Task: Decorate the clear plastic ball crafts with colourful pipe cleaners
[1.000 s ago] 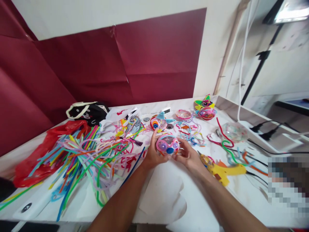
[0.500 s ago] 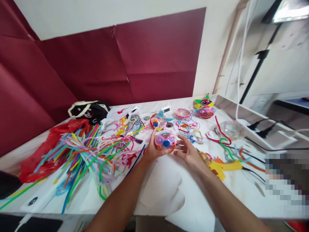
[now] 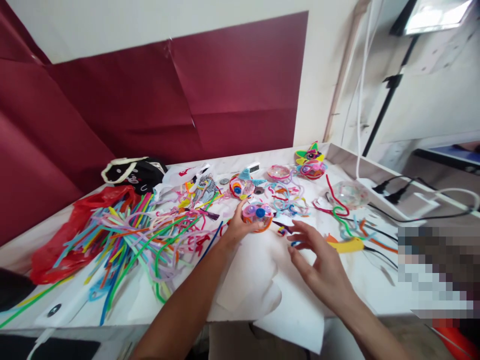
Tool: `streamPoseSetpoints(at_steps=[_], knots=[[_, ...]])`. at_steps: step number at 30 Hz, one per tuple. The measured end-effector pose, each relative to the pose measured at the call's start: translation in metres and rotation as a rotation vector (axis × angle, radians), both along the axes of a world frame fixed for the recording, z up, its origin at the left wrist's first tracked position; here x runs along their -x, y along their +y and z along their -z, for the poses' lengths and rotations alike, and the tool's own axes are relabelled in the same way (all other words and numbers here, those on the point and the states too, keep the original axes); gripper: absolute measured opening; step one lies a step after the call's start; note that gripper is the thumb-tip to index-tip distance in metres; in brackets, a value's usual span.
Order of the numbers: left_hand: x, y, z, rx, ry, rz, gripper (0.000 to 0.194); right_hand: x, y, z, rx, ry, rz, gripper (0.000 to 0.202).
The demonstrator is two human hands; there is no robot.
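Note:
My left hand [image 3: 240, 225] is closed on a small round craft piece [image 3: 258, 216] with pink loops, lilac eye-like dots, a blue ball in the middle and an orange lower rim. To its right, my right hand [image 3: 313, 255] has its fingers apart, over small dark and coloured bits [image 3: 283, 229] near the yellow glue gun [image 3: 347, 245]. Nothing shows in its grasp. Just behind the held piece sits another round craft [image 3: 240, 187] with a blue-and-red eye and light blue fins.
Many pipe cleaners [image 3: 123, 245] spread over a red bag [image 3: 82, 225] at the left. Behind stand a decorated craft [image 3: 311, 167] and a clear bowl [image 3: 350, 194]. A power strip [image 3: 405, 202] with cables lies right. White paper [image 3: 251, 275] lies in front.
My right hand has moved off the craft piece, to the right and toward me, and its fingers have spread. My left hand still holds the piece. The view has shifted slightly.

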State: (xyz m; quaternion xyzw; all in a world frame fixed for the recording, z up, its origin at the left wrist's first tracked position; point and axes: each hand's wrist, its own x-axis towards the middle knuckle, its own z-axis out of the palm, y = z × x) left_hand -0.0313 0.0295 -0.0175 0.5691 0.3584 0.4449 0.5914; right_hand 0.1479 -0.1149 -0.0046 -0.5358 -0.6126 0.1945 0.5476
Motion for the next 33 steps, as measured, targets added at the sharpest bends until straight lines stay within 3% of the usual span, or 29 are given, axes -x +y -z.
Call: streamPoseSetpoints(at_steps=[9, 17, 24, 33], knots=[[-0.024, 0.004, -0.007, 0.013, 0.094, -0.028, 0.067, 0.018, -0.039, 0.03, -0.181, -0.357, -0.071, 0.046], [-0.035, 0.0, -0.01, 0.061, 0.177, -0.075, 0.053, 0.014, -0.038, 0.046, -0.31, -0.438, -0.052, 0.041], [-0.032, 0.001, -0.008, 0.07, 0.183, -0.066, 0.047, 0.013, -0.037, 0.057, -0.265, -0.495, -0.061, 0.035], [-0.027, -0.001, 0.001, 0.038, 0.125, -0.078, 0.08, 0.012, -0.038, 0.057, -0.234, -0.487, -0.064, 0.034]])
